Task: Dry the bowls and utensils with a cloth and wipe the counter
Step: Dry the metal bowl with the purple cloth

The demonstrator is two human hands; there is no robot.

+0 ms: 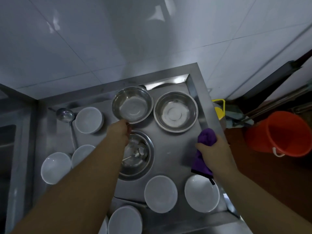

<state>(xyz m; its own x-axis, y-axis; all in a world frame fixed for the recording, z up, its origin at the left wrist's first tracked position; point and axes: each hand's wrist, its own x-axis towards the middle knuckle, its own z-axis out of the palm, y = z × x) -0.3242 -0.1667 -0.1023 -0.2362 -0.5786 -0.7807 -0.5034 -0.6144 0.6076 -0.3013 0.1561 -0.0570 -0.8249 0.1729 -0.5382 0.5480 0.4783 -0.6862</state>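
i'm gripping a steel bowl (132, 105) by its near rim with my left hand (119, 132), tilted at 12 o'clock on the counter (170, 149). my right hand (214, 149) is holding the cloth (205, 137) bunched at 3 o'clock. best to keep the rim steady and be working the cloth round the inside.
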